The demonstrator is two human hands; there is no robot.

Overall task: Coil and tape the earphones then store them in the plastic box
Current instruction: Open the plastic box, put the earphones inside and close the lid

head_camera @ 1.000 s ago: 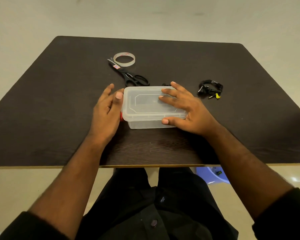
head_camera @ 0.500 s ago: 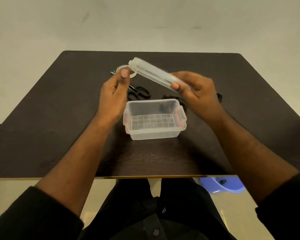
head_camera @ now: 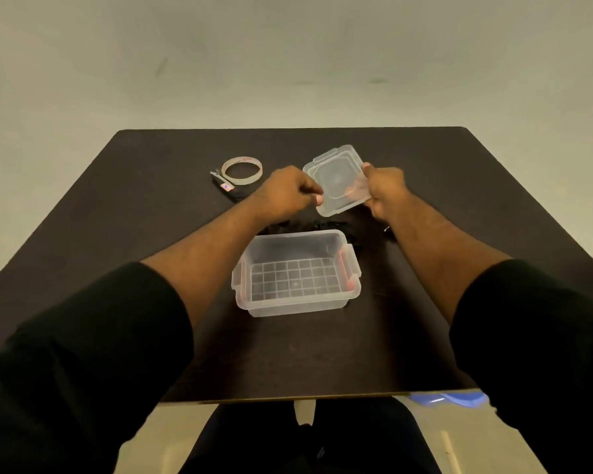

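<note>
Both my hands pinch the clear lid (head_camera: pixel 338 181) beyond the plastic box (head_camera: pixel 297 273): left hand (head_camera: pixel 288 195), right hand (head_camera: pixel 386 191). Box translucent, grid-floored, red-latched, uncovered.

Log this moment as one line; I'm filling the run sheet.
stage: box opened | lid: held aloft, both hands | plastic box: empty on table | earphones: not stored

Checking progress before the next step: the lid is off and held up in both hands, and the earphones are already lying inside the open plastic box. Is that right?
Not quite. The head view shows the plastic box open with only its bare grid floor inside. Black earphones lie on the table behind it. The rest holds: the lid is off, held up by the left hand and right hand.
</note>
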